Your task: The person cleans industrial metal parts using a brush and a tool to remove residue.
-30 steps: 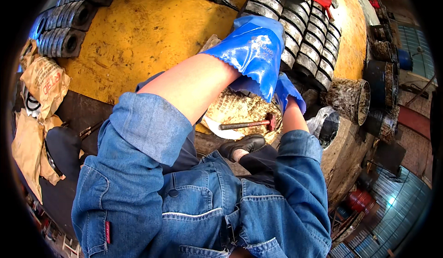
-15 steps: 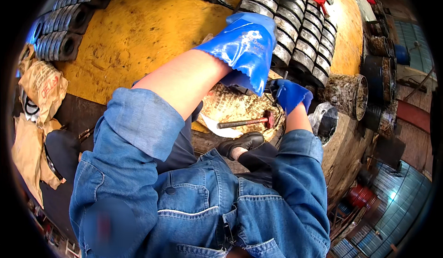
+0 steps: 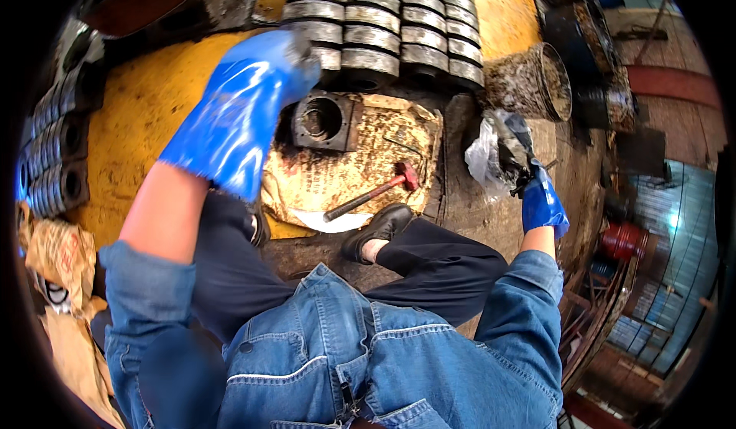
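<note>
My left hand (image 3: 264,92), in a long blue rubber glove, reaches over a square metal block (image 3: 337,134) with a round bore. Its darkened fingertips are blurred near the block's upper left side, so their grip cannot be told. The block sits on a stained paper sack (image 3: 360,176). A red-headed hammer (image 3: 376,191) and a thin bent metal rod (image 3: 404,146) lie on the same sack. Over at the right, my gloved right hand (image 3: 543,205) is closed at a container lined with clear plastic (image 3: 491,157). A dark, thin thing shows at its fingers, too small to name.
Several rows of ribbed metal blocks (image 3: 373,38) stand just beyond the sack, and more blocks (image 3: 61,149) line the left side. A grimy bucket (image 3: 529,84) lies tipped at the right. Brown paper bags (image 3: 61,256) lie at the far left. My shoe (image 3: 377,232) is beside the hammer.
My right hand has moved right, from near the block rows to the plastic-lined container. My left arm has shifted left, uncovering the bored block. The whole view has turned.
</note>
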A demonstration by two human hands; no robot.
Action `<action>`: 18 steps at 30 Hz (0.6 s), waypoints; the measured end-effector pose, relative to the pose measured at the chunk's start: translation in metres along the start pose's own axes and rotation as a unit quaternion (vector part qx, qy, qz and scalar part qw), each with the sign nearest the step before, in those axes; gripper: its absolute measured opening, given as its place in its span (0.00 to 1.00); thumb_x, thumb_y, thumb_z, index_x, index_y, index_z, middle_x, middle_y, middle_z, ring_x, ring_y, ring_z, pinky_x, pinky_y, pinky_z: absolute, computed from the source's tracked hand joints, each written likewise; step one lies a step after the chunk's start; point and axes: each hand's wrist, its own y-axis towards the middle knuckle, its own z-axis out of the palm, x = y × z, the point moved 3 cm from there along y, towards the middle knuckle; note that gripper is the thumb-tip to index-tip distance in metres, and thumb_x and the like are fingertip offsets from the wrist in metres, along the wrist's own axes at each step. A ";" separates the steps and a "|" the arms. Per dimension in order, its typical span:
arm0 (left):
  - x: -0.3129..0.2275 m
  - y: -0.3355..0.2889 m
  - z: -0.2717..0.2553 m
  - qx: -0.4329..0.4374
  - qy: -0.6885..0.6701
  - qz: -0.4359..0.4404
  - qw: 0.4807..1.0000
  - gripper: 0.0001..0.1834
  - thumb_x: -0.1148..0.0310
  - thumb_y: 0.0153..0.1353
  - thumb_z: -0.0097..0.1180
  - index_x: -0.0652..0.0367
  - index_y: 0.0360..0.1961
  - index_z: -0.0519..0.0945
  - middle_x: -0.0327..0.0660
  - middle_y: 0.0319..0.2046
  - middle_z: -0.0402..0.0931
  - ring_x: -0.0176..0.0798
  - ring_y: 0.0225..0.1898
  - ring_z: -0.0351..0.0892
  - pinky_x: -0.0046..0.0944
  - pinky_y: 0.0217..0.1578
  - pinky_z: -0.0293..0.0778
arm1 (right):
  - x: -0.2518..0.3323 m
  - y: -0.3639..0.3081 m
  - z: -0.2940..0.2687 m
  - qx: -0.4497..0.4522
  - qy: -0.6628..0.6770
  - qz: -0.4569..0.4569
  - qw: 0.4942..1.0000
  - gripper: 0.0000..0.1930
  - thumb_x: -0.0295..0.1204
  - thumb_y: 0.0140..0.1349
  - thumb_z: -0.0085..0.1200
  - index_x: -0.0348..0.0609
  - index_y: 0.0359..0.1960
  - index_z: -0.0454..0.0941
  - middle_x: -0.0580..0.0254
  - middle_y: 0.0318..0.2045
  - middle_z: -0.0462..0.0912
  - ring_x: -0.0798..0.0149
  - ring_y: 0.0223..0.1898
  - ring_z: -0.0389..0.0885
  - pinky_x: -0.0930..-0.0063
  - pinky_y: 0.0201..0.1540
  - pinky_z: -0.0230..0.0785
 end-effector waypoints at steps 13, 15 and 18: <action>-0.004 -0.005 0.018 -0.017 -0.009 0.016 1.000 0.16 0.52 0.64 0.50 0.49 0.43 0.79 0.49 0.34 0.81 0.55 0.37 0.81 0.52 0.37 0.78 | -0.116 0.034 0.049 -0.041 -0.452 -0.041 0.890 0.10 0.38 0.64 0.55 0.46 0.33 0.80 0.63 0.19 0.79 0.66 0.17 0.75 0.72 0.19 0.65; 0.005 -0.002 0.029 -0.025 -0.011 0.019 0.999 0.14 0.53 0.61 0.53 0.49 0.38 0.80 0.47 0.28 0.81 0.55 0.32 0.81 0.51 0.32 0.78 | -0.133 0.040 0.067 -0.006 -0.529 -0.078 0.845 0.10 0.38 0.64 0.55 0.46 0.32 0.80 0.63 0.19 0.79 0.65 0.16 0.75 0.72 0.19 0.65; 0.019 -0.006 0.042 -0.056 -0.041 0.042 0.997 0.12 0.56 0.58 0.56 0.50 0.36 0.81 0.46 0.26 0.81 0.53 0.31 0.82 0.50 0.30 0.78 | -0.142 0.046 0.075 0.035 -0.591 -0.108 0.798 0.10 0.38 0.64 0.55 0.46 0.32 0.80 0.63 0.18 0.79 0.65 0.16 0.75 0.72 0.19 0.65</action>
